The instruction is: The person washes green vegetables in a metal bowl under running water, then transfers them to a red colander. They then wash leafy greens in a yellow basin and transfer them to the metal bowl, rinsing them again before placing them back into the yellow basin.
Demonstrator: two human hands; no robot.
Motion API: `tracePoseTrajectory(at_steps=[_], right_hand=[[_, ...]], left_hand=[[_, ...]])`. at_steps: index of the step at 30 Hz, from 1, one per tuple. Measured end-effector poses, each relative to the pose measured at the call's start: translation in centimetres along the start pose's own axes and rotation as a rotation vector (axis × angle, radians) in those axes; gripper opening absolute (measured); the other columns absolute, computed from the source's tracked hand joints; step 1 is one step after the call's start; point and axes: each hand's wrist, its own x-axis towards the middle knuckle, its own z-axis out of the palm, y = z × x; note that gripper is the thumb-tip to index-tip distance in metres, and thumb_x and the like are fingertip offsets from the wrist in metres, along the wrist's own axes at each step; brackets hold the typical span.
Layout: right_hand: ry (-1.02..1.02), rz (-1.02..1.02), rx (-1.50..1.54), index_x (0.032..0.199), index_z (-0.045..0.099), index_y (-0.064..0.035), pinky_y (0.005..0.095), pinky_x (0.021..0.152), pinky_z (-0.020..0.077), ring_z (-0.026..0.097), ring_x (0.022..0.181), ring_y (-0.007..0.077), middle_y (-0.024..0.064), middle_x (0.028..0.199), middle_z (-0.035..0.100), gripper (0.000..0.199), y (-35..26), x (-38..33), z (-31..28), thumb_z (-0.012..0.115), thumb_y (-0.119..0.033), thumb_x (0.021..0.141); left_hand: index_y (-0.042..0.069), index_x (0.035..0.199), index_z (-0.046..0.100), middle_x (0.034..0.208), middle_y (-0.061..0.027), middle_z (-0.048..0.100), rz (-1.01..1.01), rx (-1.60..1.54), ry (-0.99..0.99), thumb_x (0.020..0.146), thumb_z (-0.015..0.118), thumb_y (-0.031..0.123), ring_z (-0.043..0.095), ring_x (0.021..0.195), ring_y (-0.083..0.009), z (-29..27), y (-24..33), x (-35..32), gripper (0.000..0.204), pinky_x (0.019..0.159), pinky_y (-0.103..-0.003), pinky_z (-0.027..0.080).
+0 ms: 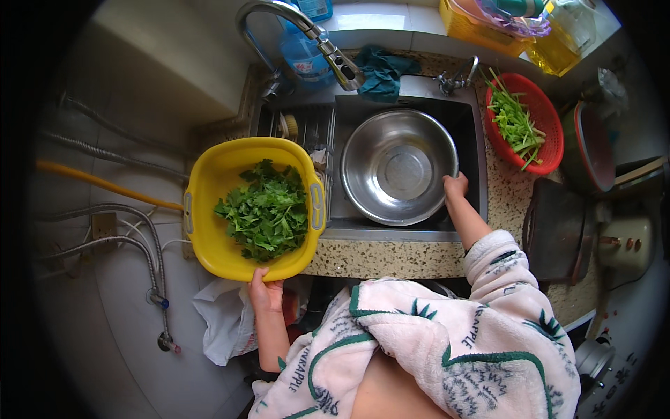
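Observation:
My left hand grips the near rim of a yellow basin, its thumb over the edge and its fingers underneath. Leafy greens lie heaped in that basin, which sits at the left, partly over the drain rack. In the sink, a stainless steel bowl shows a bare inside. My right hand pinches the bowl's right rim.
A pull-out faucet arches over the sink, with a small tap behind. Cut stems fill a red colander at the right, near a dark cutting board. A teal cloth lies at the back. Hoses run along the left wall.

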Motion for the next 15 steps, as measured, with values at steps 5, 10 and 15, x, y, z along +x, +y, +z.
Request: tracePoseTrajectory(at_steps=[5,10,15], right_hand=[[-0.251,0.096,0.008,0.114,0.054,0.0005,0.0387,0.087,0.0456,0.060,0.101,0.0319,0.0198,0.109,0.061,0.051,1.3,0.0,0.3,0.070,-0.019,0.069],[0.046,-0.406,-0.283,0.130,0.036,-0.0003,0.0397,0.095,0.0397,0.050,0.112,0.0352,0.0220,0.125,0.049,0.069,-1.3,-3.7,-2.0,0.069,-0.022,0.073],[-0.422,-0.503,-0.050,0.112,0.057,-0.0002,0.0373,0.081,0.0471,0.060,0.095,0.0312,0.0191,0.101,0.063,0.040,-4.8,-9.9,-4.0,0.064,-0.025,0.080]], left_hand=[[0.004,0.108,0.048,0.092,-0.0079,0.056,0.014,0.093,-0.021,0.076,0.052,0.000,0.063,0.076,-0.0241,1.5,-0.4,-0.7,0.033,0.060,-0.038,0.058],[0.002,0.104,0.049,0.090,-0.0092,0.056,0.009,0.150,-0.079,0.076,0.053,0.000,0.063,0.075,-0.0248,4.0,-1.5,-1.8,0.028,0.061,-0.039,0.058],[0.001,0.097,0.051,0.086,-0.0080,0.056,0.071,0.271,-0.109,0.076,0.053,0.000,0.062,0.072,-0.0226,7.1,-3.5,-2.8,0.021,0.060,-0.036,0.058]])
